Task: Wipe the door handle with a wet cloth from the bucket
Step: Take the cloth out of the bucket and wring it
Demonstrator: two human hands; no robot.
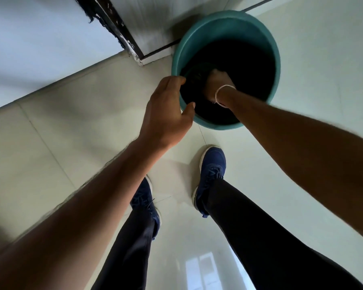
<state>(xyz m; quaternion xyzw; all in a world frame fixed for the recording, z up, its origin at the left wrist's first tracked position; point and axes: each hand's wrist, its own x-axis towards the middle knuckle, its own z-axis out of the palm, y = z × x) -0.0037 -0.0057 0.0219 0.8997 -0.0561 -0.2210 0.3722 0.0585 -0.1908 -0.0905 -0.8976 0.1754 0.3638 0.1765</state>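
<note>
A teal plastic bucket (268, 45) stands on the tiled floor near a wall corner; its inside is very dark. My left hand (168, 107) grips the bucket's near-left rim, fingers over the edge and thumb against it. My right hand (217, 81), a white band on its wrist, reaches down inside the bucket, and its fingers are closed on a dark cloth (194, 75) bunched against the left inner wall. The fingertips are lost in the dark. No door handle is in view.
A dark, chipped door frame foot (122, 36) meets the floor left of the bucket, beside a pale wall (40, 49). My two blue shoes (212, 174) and dark trouser legs stand on glossy tiles just below the bucket.
</note>
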